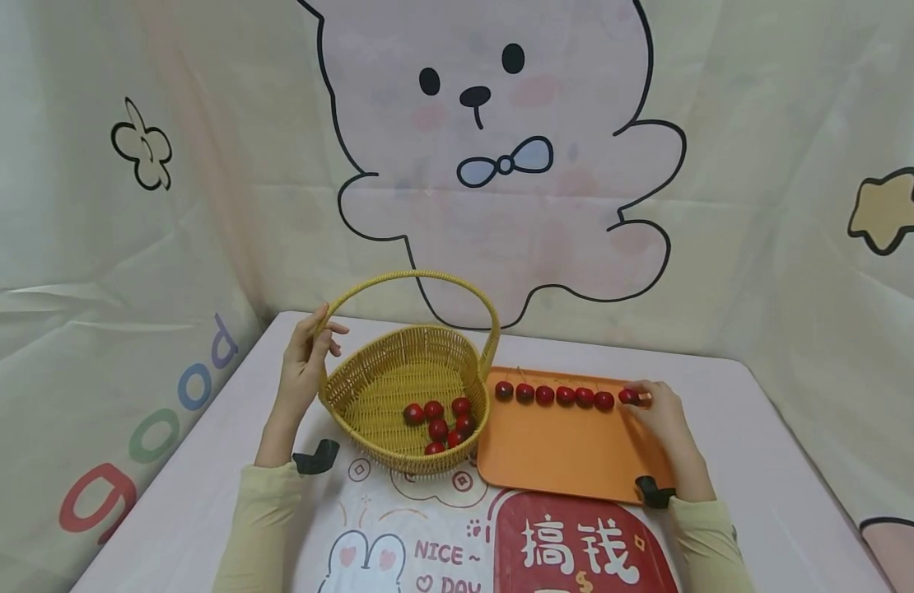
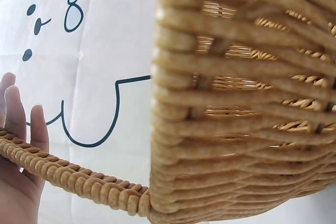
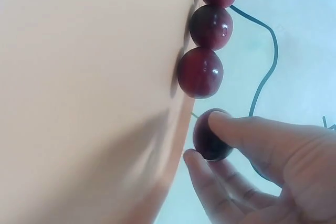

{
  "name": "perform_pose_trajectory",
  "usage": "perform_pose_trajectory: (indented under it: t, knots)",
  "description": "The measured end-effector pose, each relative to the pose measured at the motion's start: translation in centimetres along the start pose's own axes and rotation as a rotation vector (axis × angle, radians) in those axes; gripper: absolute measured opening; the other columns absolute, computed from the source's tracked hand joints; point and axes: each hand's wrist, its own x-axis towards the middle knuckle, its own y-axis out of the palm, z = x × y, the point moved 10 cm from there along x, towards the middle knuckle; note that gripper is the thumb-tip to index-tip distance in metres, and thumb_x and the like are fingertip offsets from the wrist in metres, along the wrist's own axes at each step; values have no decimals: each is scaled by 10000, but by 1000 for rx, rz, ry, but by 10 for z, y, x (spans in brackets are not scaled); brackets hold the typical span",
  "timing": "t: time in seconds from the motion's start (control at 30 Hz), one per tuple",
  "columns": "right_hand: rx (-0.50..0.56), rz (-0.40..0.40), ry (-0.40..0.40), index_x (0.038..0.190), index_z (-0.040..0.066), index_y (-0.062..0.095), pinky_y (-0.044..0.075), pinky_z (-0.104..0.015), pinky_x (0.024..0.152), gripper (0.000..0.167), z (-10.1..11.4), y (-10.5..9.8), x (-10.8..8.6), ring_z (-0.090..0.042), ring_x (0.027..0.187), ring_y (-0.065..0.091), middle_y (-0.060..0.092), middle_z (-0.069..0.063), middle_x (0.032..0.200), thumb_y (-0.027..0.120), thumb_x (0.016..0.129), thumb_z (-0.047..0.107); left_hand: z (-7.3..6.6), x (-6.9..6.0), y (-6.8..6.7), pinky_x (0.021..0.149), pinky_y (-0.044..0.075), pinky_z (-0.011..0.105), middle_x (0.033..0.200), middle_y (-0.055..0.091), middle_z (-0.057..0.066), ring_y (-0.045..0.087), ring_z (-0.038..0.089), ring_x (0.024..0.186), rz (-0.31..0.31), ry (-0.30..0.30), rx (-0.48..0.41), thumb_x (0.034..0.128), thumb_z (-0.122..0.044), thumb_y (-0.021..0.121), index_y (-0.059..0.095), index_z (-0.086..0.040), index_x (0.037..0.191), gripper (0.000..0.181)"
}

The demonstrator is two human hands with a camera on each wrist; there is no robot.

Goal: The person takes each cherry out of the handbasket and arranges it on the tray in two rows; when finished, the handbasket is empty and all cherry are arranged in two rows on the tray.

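A yellow woven basket (image 1: 375, 379) with a tall arched handle (image 1: 435, 273) stands left of centre on the table. Several red cherries (image 1: 438, 430) lie in its right part. My left hand (image 1: 301, 366) holds the handle's left side; in the left wrist view its fingers (image 2: 16, 106) stand behind the handle (image 2: 79, 179). To the right is an orange tray (image 1: 561, 453), with several cherries (image 1: 565, 397) in a row along its far edge. At the row's right end, my right hand (image 1: 664, 416) pinches a cherry (image 3: 210, 137) between thumb and fingers, slightly apart from its neighbour (image 3: 200, 73).
The basket's right side meets the tray's left edge. A white tabletop (image 1: 746, 461) bears a printed mat (image 1: 398, 535) with a red panel (image 1: 583, 543) near me. Cartoon-printed cloth (image 1: 279, 123) encloses the back and sides. Dark wrist mounts (image 1: 316, 458) sit on both wrists.
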Motion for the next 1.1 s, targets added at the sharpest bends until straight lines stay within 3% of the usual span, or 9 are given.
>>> perform_pose_trajectory:
  t: [0.13,0.53,0.83,1.1]
  knots:
    - [-13,38,14,1061,-130,587,462,-551,793,314,-2,4,1,-474,901,550,532,-329,977,680,775,-42,1,0,0,674,433,148,985,607,-143,513,165,698,-1,-14,4,953,79,379,380,-13,1348,406]
    - [-32,131,27,1080,-139,579,440,-576,802,293,-4,13,0,-508,930,539,488,-372,1007,632,809,-42,-1,1,1,667,431,145,986,611,-127,514,140,693,4,24,-3,943,103,375,396,-39,1355,436]
    - [-35,152,41,1107,-117,579,469,-545,788,293,-5,13,-2,-477,933,572,547,-347,1033,615,827,-39,-3,1,1,665,427,140,991,607,-157,516,128,696,10,34,-1,943,106,370,392,-34,1353,434]
    - [-8,141,59,1120,-113,569,523,-456,689,300,-5,11,-4,-473,922,570,514,-354,1036,602,832,-35,-4,0,1,679,431,145,991,610,-127,514,133,701,10,22,-4,944,104,369,391,-51,1360,444]
